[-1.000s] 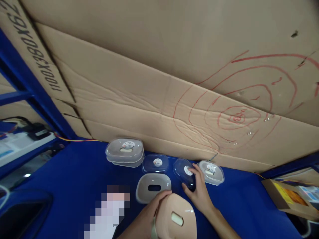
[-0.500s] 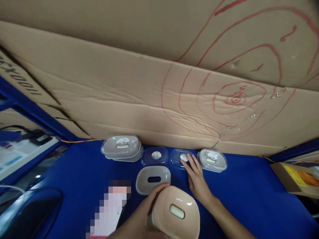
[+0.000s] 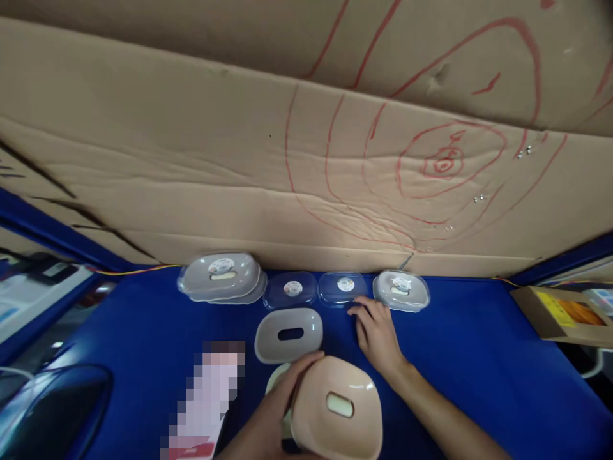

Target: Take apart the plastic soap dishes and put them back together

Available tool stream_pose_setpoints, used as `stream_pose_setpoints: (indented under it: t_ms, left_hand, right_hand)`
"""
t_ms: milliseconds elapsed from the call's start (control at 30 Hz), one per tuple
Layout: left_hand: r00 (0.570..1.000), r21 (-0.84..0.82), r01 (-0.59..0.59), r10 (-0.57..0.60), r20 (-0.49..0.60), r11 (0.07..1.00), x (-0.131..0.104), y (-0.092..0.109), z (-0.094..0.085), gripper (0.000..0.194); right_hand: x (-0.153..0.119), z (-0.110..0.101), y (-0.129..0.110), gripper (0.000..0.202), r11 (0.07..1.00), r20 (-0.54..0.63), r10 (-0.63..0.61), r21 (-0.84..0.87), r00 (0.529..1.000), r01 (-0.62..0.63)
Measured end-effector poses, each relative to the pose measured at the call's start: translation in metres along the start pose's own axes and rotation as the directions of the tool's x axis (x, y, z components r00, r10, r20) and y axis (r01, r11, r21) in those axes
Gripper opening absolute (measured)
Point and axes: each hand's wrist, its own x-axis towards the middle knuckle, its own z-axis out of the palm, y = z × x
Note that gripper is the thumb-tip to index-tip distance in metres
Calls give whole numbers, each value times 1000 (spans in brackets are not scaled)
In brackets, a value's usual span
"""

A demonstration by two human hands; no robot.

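My left hand (image 3: 292, 399) is closed around the side of a peach plastic dish (image 3: 330, 377) with rounded corners. An oblong slot in its middle shows something cream-coloured beneath. Partly hidden by that hand is a cream rounded piece (image 3: 274, 377). Beyond it lies a grey slotted dish (image 3: 265, 338). My right hand (image 3: 380, 335) holds nothing; its fingers are bent and apart, with the tips by the near right edge of a clear lid (image 3: 330, 291) bearing a round sticker. I cannot tell whether they touch it.
Another clear lid (image 3: 275, 294) lies left of the first. Stacked lidded grey dishes (image 3: 191, 278) stand at the back left, and a lidded grey dish (image 3: 419, 294) at the back right. Cardboard (image 3: 191, 211) walls the blue table (image 3: 469, 358). An open carton (image 3: 536, 313) is at right.
My right hand has drawn back from the clear lid's sticker to its near edge, fingers more bent. The view has shifted slightly, and more of the cream piece by my left hand shows.
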Motion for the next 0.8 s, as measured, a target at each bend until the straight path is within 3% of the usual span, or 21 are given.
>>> stream_pose_setpoints:
  t_ms: [100,233,367,567,800]
  left_hand:
    - [990,37,37,-41,132,999,-2,14,3,118]
    - [997,61,-1,-4,81,998,-3,31,4,115]
    - [995,11,-10,9,99,1000,-6,29,4,117]
    - [980,47,99,-106,166,994,-10,18,10,116]
    - [991,52,-48,41,131,998,-3,27,12,116]
  right_hand:
    - [1,-6,-3,34,999,-15,4,32,1000,-3]
    - [3,-5,0,30,996,10,-6,92,1000,5]
    - [-1,-5,1,30,988,21,-32,155,999,28]
    - [-12,-10,-7,31,971,-34,-33,238,999,40]
    - [3,-6,-1,30,951,-5,-81,298,997,79]
